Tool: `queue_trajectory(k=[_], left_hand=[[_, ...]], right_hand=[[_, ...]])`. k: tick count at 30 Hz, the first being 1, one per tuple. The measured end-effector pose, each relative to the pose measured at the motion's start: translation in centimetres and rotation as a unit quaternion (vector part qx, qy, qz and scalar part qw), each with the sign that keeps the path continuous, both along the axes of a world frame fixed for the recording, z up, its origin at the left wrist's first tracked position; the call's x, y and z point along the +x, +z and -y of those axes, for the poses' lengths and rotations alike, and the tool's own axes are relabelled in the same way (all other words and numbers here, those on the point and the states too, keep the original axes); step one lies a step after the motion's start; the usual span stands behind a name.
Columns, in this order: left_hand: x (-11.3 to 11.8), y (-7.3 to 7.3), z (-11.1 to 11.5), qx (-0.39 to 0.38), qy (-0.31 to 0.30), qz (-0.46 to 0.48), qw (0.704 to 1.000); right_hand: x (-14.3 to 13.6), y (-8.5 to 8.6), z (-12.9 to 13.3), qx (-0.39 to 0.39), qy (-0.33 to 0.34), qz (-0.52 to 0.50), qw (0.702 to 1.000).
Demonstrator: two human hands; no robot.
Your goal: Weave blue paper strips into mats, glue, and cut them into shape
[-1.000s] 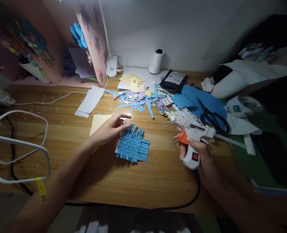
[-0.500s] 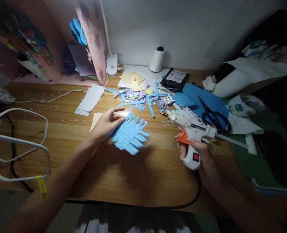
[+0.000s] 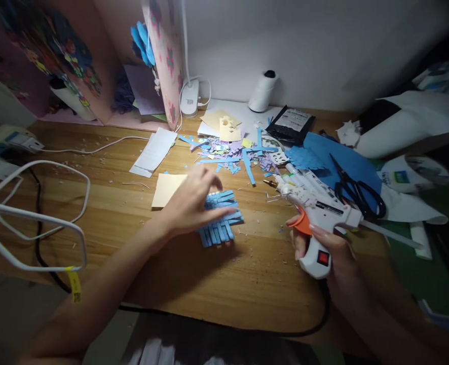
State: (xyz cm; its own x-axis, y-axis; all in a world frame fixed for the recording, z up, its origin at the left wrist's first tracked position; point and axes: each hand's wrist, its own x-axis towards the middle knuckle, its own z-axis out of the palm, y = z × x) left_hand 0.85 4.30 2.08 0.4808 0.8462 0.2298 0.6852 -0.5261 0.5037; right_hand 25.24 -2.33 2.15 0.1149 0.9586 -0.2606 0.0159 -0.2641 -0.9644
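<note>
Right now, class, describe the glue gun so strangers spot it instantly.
Toward the right of the wooden desk, find the right hand. It holds the white glue gun, whose orange trigger sets it apart from the black scissors nearby.

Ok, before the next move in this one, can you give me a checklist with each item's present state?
1. Hot glue gun held by its handle in the right grip: ok.
2. Glue stick loaded: ok, it protrudes from the gun's rear.
3. Nozzle clear of the woven blue paper mat: ok, they are apart.
4. Whole mat visible: not ok, the left grip covers part of it.
5. Gun hot: cannot tell; the red switch shows, but not its setting.
6. Scissors away from both hands: ok, lying on the blue sheet.
</note>
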Motion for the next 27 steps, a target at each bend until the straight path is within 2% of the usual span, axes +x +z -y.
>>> queue_trajectory(k=[2, 5, 11, 14, 19, 23, 25, 27], left_hand=[[-0.3, 0.6, 1.1, -0.087, -0.081, -0.069, 0.99], [-0.7, 0.7, 2.1, -0.128, -0.117, -0.115, 0.978], [-1.7, 1.0, 0.9, -0.222, -0.153, -0.039, 0.962], [-2.2, 0.8, 0.2, -0.244, -0.164, -0.028, 0.955], [-2.6, 0.1, -0.3, -0.254, -0.138, -0.009, 0.957], [-2.6, 0.6, -0.3, -0.26, -0.107, 0.024, 0.959], [-2.7, 1.2, -0.3, -0.264, -0.09, 0.078, 0.957], [-2.8, 1.7, -0.4, -0.28, -0.057, 0.181, 0.941]], right_hand=[[-0.2, -0.1, 0.0, -0.002, -0.003, 0.013, 1.0], [-0.3, -0.2, 0.0, 0.005, -0.006, 0.011, 1.0], [-0.1, -0.6, 0.6, -0.024, 0.027, 0.013, 0.999], [0.1, -0.9, 1.0, -0.04, 0.044, 0.016, 0.998], [0.1, -1.0, 1.0, -0.044, 0.057, 0.022, 0.997], [-0.1, -0.7, 0.8, -0.026, 0.055, 0.009, 0.998], [-0.2, -0.4, 0.8, -0.012, 0.041, -0.002, 0.999], [-0.2, 0.0, 0.7, 0.014, 0.012, -0.005, 1.0]])
